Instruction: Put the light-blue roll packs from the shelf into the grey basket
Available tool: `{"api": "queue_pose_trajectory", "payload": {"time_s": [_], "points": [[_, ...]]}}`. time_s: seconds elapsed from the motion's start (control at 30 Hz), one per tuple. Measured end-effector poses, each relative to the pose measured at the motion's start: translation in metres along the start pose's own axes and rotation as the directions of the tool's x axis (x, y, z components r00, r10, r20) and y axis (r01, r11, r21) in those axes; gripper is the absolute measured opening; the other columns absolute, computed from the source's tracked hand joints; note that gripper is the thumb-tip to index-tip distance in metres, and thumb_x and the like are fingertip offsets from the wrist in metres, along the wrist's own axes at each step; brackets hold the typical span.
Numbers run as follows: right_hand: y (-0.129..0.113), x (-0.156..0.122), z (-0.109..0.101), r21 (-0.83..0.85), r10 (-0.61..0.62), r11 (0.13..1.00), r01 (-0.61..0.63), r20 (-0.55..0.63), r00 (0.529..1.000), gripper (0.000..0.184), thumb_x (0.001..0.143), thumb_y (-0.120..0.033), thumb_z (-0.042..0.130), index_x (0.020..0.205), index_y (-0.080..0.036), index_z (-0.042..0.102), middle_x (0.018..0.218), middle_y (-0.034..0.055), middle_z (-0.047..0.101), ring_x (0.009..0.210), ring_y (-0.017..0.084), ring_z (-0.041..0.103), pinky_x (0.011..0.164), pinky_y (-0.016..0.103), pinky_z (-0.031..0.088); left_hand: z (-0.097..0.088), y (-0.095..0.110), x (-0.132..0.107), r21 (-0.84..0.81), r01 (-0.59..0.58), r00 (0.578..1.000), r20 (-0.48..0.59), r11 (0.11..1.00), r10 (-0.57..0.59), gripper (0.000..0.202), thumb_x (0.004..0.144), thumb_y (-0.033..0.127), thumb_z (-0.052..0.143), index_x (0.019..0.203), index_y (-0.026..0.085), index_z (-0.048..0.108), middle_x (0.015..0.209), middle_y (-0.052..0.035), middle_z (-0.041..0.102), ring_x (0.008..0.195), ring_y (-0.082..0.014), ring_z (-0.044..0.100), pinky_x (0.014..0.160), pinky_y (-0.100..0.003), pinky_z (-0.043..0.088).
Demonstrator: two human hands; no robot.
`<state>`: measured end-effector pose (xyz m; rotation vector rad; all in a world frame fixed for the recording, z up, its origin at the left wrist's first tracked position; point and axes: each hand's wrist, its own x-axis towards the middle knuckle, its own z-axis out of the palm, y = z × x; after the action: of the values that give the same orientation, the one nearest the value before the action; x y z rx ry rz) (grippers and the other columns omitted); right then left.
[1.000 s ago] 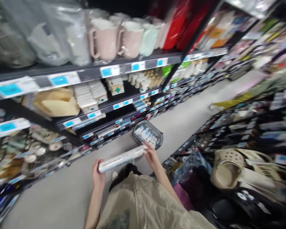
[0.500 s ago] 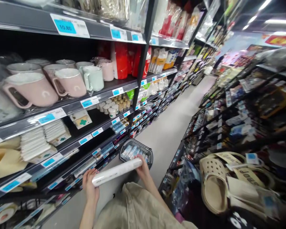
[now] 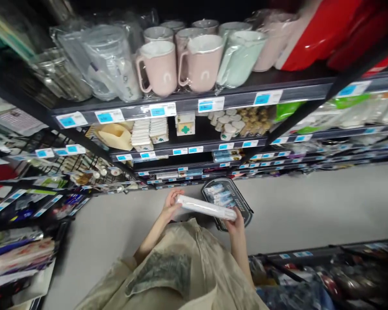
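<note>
A long white plastic-wrapped roll (image 3: 207, 208) stretches across in front of my body, tilted slightly down to the right. My left hand (image 3: 172, 204) grips its left end. Around the right end my right hand (image 3: 236, 223) is closed. What kind of roll it is I cannot read from its wrapper. Just beyond my right hand, a dark grey shopping basket (image 3: 244, 206) is on the floor, partly hidden behind the roll. Several white-and-blue packages (image 3: 220, 194) lie in the basket's left part.
Ahead stands a dark shelf (image 3: 194, 97) with price tags, pink mugs (image 3: 160, 69) and a pale green pitcher (image 3: 241, 60). Lower down are white boxes (image 3: 141, 134) and small capped jars (image 3: 229, 125). A rack of goods (image 3: 310, 275) borders the aisle behind right, above the grey floor (image 3: 294, 202).
My view has turned left, from along the aisle to facing the shelf. The roll stays in both hands, and its tilt in view has reversed. The basket now appears further right.
</note>
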<state>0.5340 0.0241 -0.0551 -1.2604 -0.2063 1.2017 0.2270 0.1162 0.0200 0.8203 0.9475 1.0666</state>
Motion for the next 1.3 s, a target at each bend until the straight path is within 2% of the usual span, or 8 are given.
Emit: {"api": "queue_pose_trajectory", "payload": {"time_s": [0.1, 0.23, 0.43, 0.57, 0.77, 0.97, 1.13, 1.3], "points": [[-0.003, -0.005, 0.009, 0.030, 0.071, 0.997, -0.071, -0.018, 0.997, 0.032, 0.072, -0.058, 0.076, 0.083, -0.030, 0.066, 0.097, 0.0085, 0.079, 0.108, 0.036, 0.076, 0.088, 0.054, 0.065, -0.017, 0.006, -0.003, 0.093, -0.041, 0.999, -0.021, 0.995, 0.043, 0.046, 0.062, 0.037, 0.095, 0.098, 0.020, 0.072, 0.125, -0.0144, 0.073, 0.126, -0.0327, 0.064, 0.104, -0.041, 0.050], [-0.017, -0.013, 0.030, -0.021, 0.094, 0.996, -0.091, 0.162, 0.982, 0.043, 0.070, -0.048, 0.084, 0.107, -0.031, 0.074, 0.128, 0.0053, 0.077, 0.123, 0.030, 0.071, 0.099, 0.042, 0.063, -0.033, 0.010, -0.002, 0.147, 0.028, 0.960, -0.279, 0.989, 0.014, 0.044, 0.071, 0.053, 0.088, 0.096, 0.020, 0.074, 0.136, -0.0158, 0.071, 0.120, -0.0297, 0.066, 0.093, -0.035, 0.053], [-0.012, -0.006, 0.065, -0.269, 0.174, 0.954, -0.132, 0.138, 0.975, 0.058, 0.064, -0.055, 0.097, 0.105, -0.023, 0.068, 0.096, 0.0044, 0.080, 0.079, 0.024, 0.078, 0.070, 0.034, 0.067, -0.058, 0.013, 0.011, 0.439, 0.308, 0.889, -0.448, 0.844, -0.092, 0.056, 0.086, 0.070, 0.063, 0.099, 0.018, 0.077, 0.113, -0.0146, 0.078, 0.101, -0.0288, 0.069, 0.079, -0.035, 0.056], [0.003, -0.005, 0.071, -0.270, 0.241, 0.934, -0.234, -0.008, 0.971, 0.058, 0.067, -0.065, 0.090, 0.098, -0.025, 0.060, 0.074, -0.0006, 0.075, 0.051, 0.021, 0.070, 0.047, 0.031, 0.061, -0.071, 0.020, 0.017, 0.702, 0.258, 0.957, -0.282, 0.664, -0.073, 0.044, 0.090, 0.061, 0.060, 0.092, 0.021, 0.079, 0.102, -0.0106, 0.079, 0.102, -0.0302, 0.070, 0.095, -0.040, 0.054], [0.018, -0.025, 0.053, -0.251, 0.145, 0.956, -0.154, -0.052, 0.988, 0.055, 0.065, -0.062, 0.090, 0.090, -0.026, 0.056, 0.075, 0.0000, 0.076, 0.054, 0.022, 0.073, 0.047, 0.032, 0.063, -0.061, 0.019, 0.029, 0.832, -0.083, 0.990, 0.130, 0.548, -0.047, 0.024, 0.070, 0.045, 0.090, 0.084, 0.027, 0.083, 0.102, -0.0113, 0.081, 0.106, -0.0327, 0.072, 0.109, -0.042, 0.050], [0.034, -0.041, 0.044, -0.248, 0.045, 0.966, -0.066, -0.090, 0.995, 0.059, 0.060, -0.059, 0.098, 0.088, -0.024, 0.060, 0.076, 0.0020, 0.075, 0.061, 0.026, 0.075, 0.050, 0.036, 0.065, -0.007, -0.018, 0.041, 0.747, -0.274, 0.767, 0.549, 0.606, -0.331, 0.045, 0.061, 0.024, 0.095, 0.104, 0.027, 0.083, 0.107, -0.0094, 0.080, 0.098, -0.0321, 0.074, 0.097, -0.039, 0.054], [0.036, -0.038, 0.060, -0.155, 0.050, 0.986, -0.061, -0.076, 0.996, 0.063, 0.056, -0.056, 0.101, 0.096, -0.020, 0.068, 0.086, 0.0048, 0.079, 0.069, 0.026, 0.079, 0.058, 0.034, 0.067, -0.005, -0.025, 0.058, 0.750, -0.350, 0.753, 0.582, 0.561, -0.307, 0.061, 0.062, 0.013, 0.092, 0.121, 0.018, 0.078, 0.122, -0.0167, 0.075, 0.111, -0.0366, 0.070, 0.101, -0.041, 0.050], [0.039, -0.021, 0.078, -0.065, 0.197, 0.978, -0.199, -0.040, 0.980, 0.059, 0.064, -0.057, 0.096, 0.104, -0.020, 0.073, 0.097, 0.0096, 0.082, 0.073, 0.025, 0.080, 0.062, 0.032, 0.066, -0.051, 0.008, 0.119, 0.839, -0.253, 0.902, 0.384, 0.481, -0.196, 0.054, 0.064, -0.002, 0.083, 0.116, 0.009, 0.075, 0.119, -0.0161, 0.071, 0.119, -0.0328, 0.064, 0.111, -0.039, 0.043]]}}
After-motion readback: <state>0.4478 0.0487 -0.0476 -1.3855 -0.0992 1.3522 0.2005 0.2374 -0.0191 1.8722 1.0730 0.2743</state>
